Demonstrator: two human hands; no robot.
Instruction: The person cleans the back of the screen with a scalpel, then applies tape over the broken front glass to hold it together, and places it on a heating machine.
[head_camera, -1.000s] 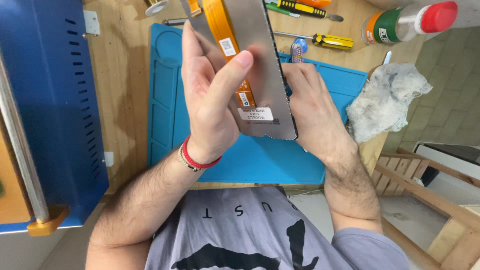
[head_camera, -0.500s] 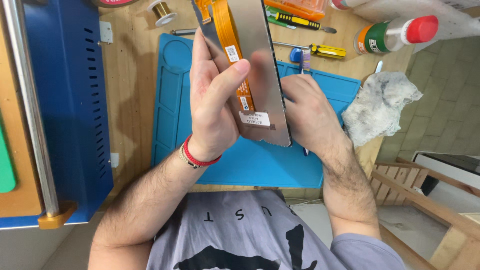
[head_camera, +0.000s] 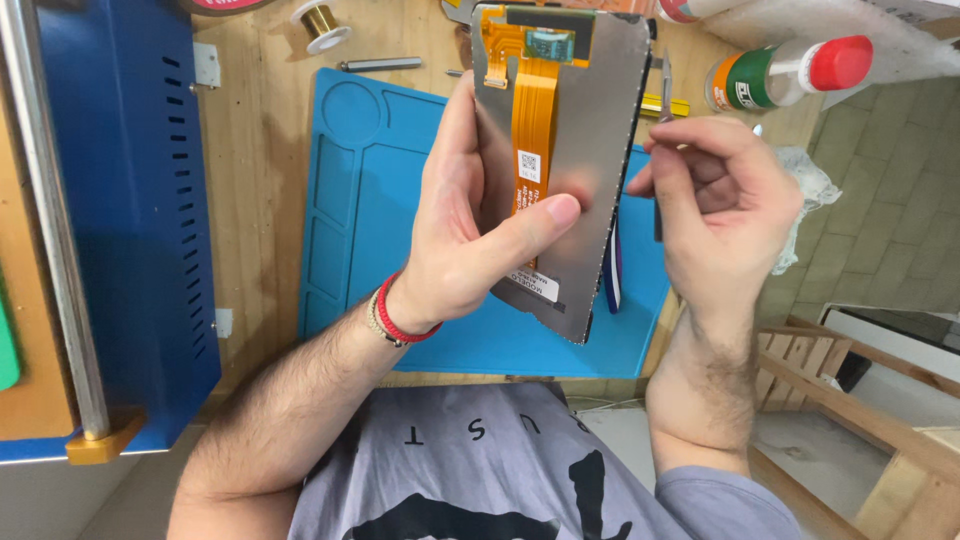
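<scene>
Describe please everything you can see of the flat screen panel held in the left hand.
The screen panel is a thin grey rectangle with a dull metallic back turned to the camera. An orange flex ribbon runs down that back, and small white labels sit on it. It is held upright above the blue mat. The left hand grips it, thumb across the back. The right hand holds a slim blade tool near its right edge.

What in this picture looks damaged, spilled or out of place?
Nothing stands out. The left hand holds the display panel over the blue mat; its orange flex cable lies flat. The right hand holds a thin tool.
</scene>
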